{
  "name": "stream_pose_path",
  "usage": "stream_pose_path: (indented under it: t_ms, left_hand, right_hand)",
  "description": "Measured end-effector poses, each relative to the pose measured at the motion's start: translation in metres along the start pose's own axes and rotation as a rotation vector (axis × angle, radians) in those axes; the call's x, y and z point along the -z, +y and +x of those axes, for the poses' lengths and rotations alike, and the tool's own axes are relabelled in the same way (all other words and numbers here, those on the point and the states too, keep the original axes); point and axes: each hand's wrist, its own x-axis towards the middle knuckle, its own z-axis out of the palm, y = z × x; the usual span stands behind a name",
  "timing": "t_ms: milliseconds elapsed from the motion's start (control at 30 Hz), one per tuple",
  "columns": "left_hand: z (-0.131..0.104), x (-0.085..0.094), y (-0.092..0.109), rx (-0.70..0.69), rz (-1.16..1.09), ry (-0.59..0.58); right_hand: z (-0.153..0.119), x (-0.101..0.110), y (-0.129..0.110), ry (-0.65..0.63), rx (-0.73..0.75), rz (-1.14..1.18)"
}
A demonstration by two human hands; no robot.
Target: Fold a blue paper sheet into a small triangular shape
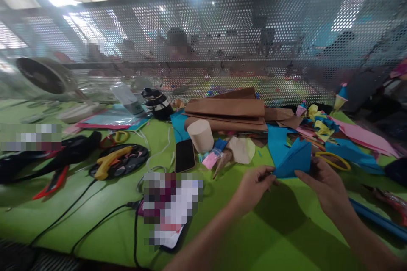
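Note:
Between my two hands is a folded piece of blue paper (296, 161), its layers fanned up to a point, held just above the green table (222, 237). My left hand (256, 184) pinches its lower left corner with thumb and fingers. On its right side, my right hand (322, 180) grips the edge, thumb in front and fingers partly hidden behind. More blue paper (277, 142) lies right behind the held piece. A roll of cream tape or paper (201, 135) stands to the left, near scraps in pink and blue.
Folded brown paper (225, 112) lies at the back before a perforated metal screen (222, 42). A black phone (185, 156), a yellow glue gun (111, 161) and cables are on the left. Pliers (389, 203), a blue bar (378, 220) and pink sheets (369, 135) lie on the right.

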Motion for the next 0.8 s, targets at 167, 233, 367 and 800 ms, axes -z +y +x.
stream_pose_path:
  t_ms: [167, 233, 367, 800]
  left_hand:
    - [-0.002, 0.002, 0.001, -0.063, 0.208, 0.059]
    - [-0.003, 0.003, 0.004, -0.087, 0.307, 0.048]
    - [-0.003, 0.002, 0.013, -0.135, 0.53, -0.007]
    - [-0.006, -0.005, 0.014, -0.127, 0.796, -0.091]
  right_hand:
    - [0.003, -0.001, -0.004, 0.041, 0.027, 0.091]
    - [0.004, 0.001, -0.003, -0.01, -0.013, 0.089]
    - [0.001, 0.0, 0.004, -0.053, -0.062, 0.057]
    - [-0.018, -0.022, -0.003, -0.078, -0.184, 0.159]
